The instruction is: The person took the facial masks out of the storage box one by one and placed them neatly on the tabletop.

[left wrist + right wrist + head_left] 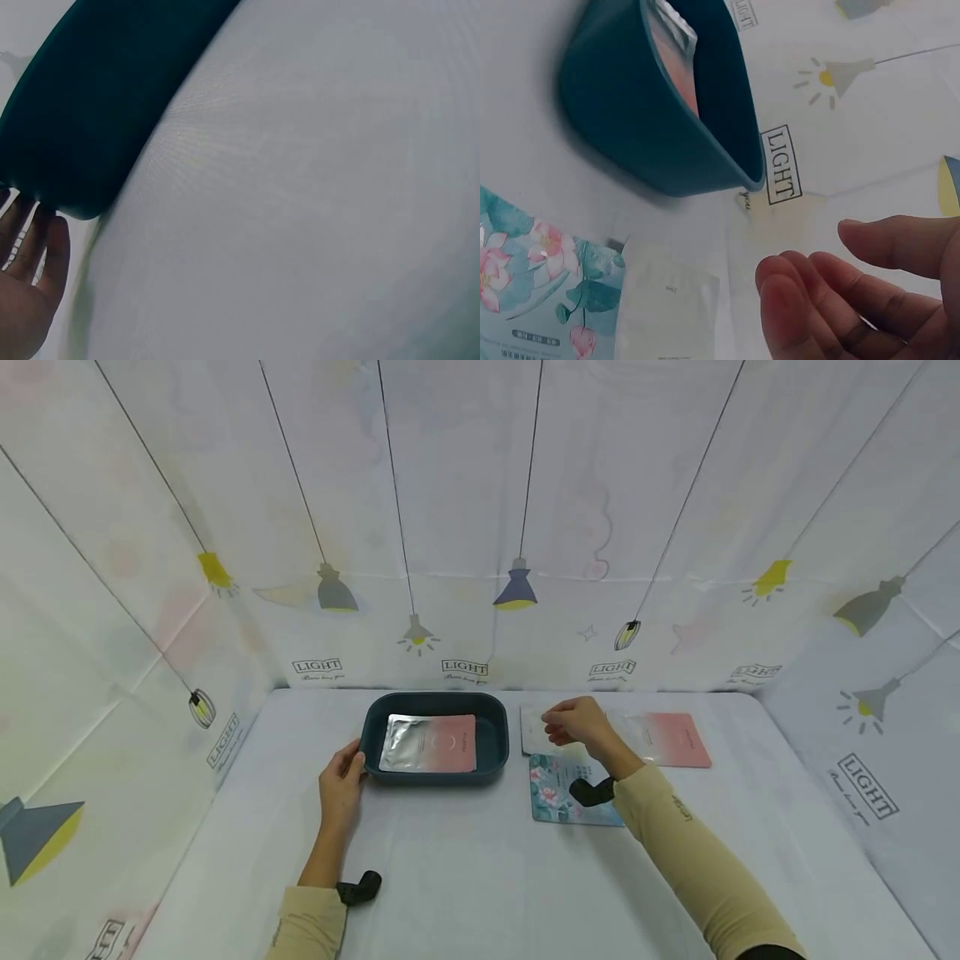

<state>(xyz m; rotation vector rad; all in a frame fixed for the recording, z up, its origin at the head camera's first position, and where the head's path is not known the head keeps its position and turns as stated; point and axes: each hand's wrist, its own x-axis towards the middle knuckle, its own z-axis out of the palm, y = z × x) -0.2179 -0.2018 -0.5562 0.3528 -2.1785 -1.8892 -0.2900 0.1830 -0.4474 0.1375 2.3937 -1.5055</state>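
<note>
A dark teal tray (435, 781) holds a silver-and-pink sachet (429, 743) lying flat inside it. My left hand (341, 789) touches the tray's left end with its fingertips; in the left wrist view these fingers (34, 240) reach fairly straight to the tray wall. Above the flat packets on the right hovers my right hand (581, 727), its fingers loosely bent, the thumb apart and nothing between them. Below it lies a blue floral packet (551, 789), partly covered by the wrist. A pale packet (667, 300) lies beside the floral one.
Another silver-and-pink sachet (678, 739) lies at the right, beyond the right forearm. All this stands on a white-covered table (465, 877). A white curtain (465, 527) printed with hanging lamps rises behind the table and at both sides.
</note>
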